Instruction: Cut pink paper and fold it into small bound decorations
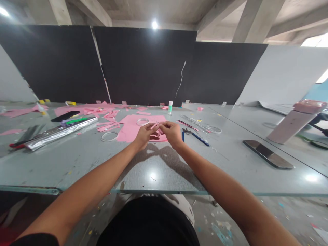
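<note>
A small piece of pink paper (159, 129) is pinched between my two hands above the table. My left hand (146, 135) is closed with thumb and index finger at its left side. From the right, my right hand (171, 132) grips the same piece with its fingertips, so the fingers partly hide it. Beneath and behind both hands lie pink paper sheets (127, 131). A roll of white tape (142, 121) rests on those sheets, just beyond my left hand. Pliers with blue handles (200, 138) lie to the right of my right hand.
A glue stick (170, 108) stands upright near the black partition (146, 65). Left are another tape roll (109, 136), pink strips (110, 118) and a silver foil roll (61, 133). Right are thin wires (197, 123), a phone (268, 153) and a pink bottle (294, 123).
</note>
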`<state>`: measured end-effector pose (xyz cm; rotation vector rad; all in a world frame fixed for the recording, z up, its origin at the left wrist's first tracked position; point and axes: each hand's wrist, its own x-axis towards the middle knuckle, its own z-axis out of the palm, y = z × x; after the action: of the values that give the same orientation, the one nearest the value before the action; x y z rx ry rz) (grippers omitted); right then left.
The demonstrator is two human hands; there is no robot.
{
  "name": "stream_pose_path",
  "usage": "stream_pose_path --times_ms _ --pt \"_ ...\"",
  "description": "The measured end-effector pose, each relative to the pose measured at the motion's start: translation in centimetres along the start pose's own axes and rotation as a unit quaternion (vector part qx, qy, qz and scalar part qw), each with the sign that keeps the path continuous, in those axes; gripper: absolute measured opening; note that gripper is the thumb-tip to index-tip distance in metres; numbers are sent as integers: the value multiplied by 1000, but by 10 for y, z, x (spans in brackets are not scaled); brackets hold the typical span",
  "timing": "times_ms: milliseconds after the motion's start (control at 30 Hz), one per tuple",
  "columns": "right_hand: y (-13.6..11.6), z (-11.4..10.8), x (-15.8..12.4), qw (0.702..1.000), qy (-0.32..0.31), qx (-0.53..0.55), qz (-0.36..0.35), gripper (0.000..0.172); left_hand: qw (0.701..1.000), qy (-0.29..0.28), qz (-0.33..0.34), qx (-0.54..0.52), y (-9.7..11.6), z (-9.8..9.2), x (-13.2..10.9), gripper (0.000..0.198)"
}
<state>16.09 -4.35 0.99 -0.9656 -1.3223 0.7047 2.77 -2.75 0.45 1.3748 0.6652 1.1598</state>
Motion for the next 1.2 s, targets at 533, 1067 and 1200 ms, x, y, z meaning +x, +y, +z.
stream_pose_path --times_ms 533,1067,1200 --pt "10 1 2 974 -32 180 135 32 993 75 44 83 3 -1 6 29" --pt "13 -8 9 994 -18 64 86 20 988 14 21 154 8 -2 5 43" --pt "12 -8 8 997 -34 7 74 20 992 14 -16 127 10 -3 5 40"
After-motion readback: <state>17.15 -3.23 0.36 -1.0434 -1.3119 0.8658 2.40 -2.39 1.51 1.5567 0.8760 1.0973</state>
